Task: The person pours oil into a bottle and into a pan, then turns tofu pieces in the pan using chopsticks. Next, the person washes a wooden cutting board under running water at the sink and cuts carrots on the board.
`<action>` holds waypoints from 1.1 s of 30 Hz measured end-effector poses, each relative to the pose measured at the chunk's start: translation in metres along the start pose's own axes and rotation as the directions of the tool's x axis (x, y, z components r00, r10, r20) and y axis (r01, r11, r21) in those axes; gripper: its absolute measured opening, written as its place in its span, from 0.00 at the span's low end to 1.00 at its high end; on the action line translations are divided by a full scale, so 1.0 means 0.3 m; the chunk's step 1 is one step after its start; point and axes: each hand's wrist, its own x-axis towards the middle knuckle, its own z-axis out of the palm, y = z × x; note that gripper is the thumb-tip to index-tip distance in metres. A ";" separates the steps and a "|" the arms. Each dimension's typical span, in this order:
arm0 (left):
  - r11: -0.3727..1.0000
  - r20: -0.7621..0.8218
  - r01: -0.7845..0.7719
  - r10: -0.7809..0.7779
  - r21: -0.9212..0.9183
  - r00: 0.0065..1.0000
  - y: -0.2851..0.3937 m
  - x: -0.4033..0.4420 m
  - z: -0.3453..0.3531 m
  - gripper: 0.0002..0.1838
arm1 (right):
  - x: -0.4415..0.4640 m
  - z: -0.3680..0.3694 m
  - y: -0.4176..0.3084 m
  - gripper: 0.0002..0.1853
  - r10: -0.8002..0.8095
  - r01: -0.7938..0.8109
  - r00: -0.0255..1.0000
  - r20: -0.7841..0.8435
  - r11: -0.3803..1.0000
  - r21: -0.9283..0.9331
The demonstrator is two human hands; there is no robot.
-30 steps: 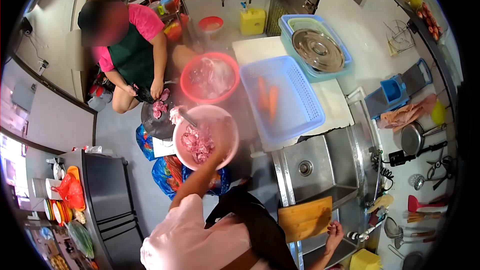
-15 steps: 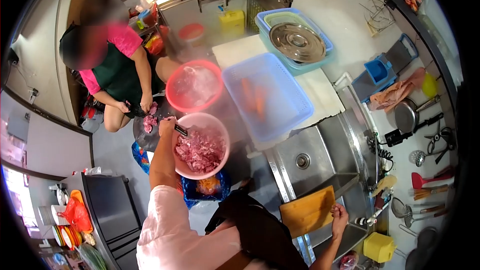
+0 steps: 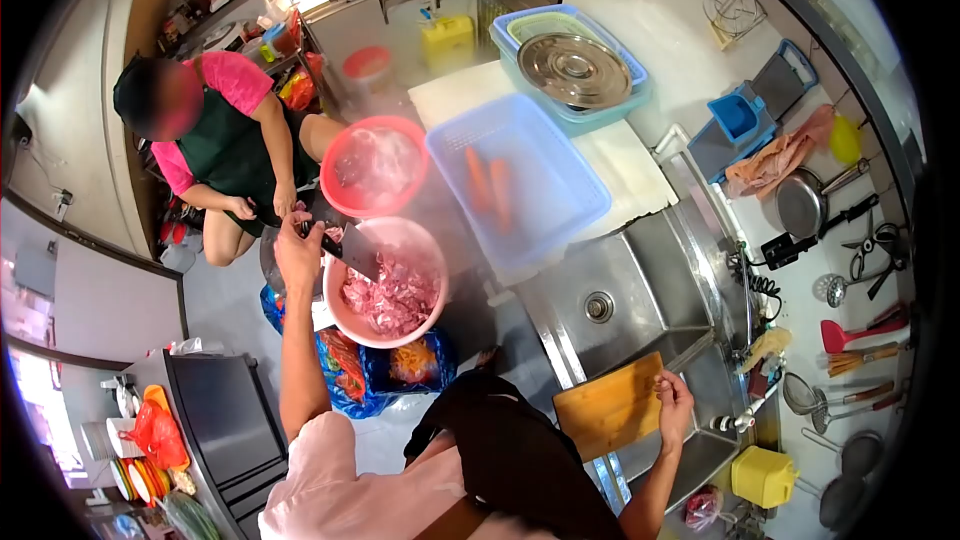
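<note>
My left hand [image 3: 297, 258] is closed round the black handle of a cleaver [image 3: 359, 252], whose broad blade lies over the left part of a pink bowl [image 3: 438, 292]. Chopped raw meat [image 3: 393, 297] fills much of this bowl. At the lower right, my right hand [image 3: 675, 408] pinches the right edge of a wooden cutting board [image 3: 608, 406] beside the steel sink. Behind the pink bowl stands a red basin [image 3: 420, 166] with pale contents under steam.
A co-worker [image 3: 225, 130] in a green apron crouches at the left, hands near the cleaver. A blue basket [image 3: 568, 175] holds carrots [image 3: 501, 192]. Nearby are a lidded tub [image 3: 575, 70], the sink [image 3: 640, 285], blue bags [image 3: 375, 380] on the floor and hanging utensils [image 3: 865, 330].
My left hand has moved out of the pink bowl to its left and taken hold of the cleaver. My right hand stays at the board. The whole view has shifted.
</note>
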 end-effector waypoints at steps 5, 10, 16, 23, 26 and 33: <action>0.994 -0.033 0.045 -0.048 -0.097 0.998 0.149 -0.057 -0.163 0.10 | 0.011 0.101 -0.030 0.13 -0.023 0.013 0.997 0.075 0.992 0.125; 0.871 -0.066 -0.002 -0.035 -0.491 0.997 0.176 -0.136 -0.181 0.09 | -0.017 0.334 -0.099 0.12 -0.098 0.026 0.932 0.349 0.978 0.206; 0.776 -0.026 -0.209 0.242 -0.595 0.970 0.410 -0.401 0.037 0.06 | -0.051 0.612 -0.283 0.18 -0.142 -0.139 0.628 0.765 0.947 0.290; 0.343 -0.128 -0.650 0.816 -0.678 0.563 0.684 -0.858 0.369 0.12 | 0.005 0.623 -0.427 0.27 -0.297 -0.466 0.771 0.563 0.339 0.817; 0.254 -0.133 -0.574 0.827 -0.779 0.547 0.727 -0.947 0.421 0.12 | -0.008 0.521 -0.436 0.25 -0.250 -0.403 0.871 0.422 0.127 0.906; 0.224 0.226 -0.284 0.974 -0.932 0.030 0.713 -0.955 0.475 0.30 | -0.023 0.358 -0.232 0.17 0.125 -0.158 0.985 0.123 0.327 0.932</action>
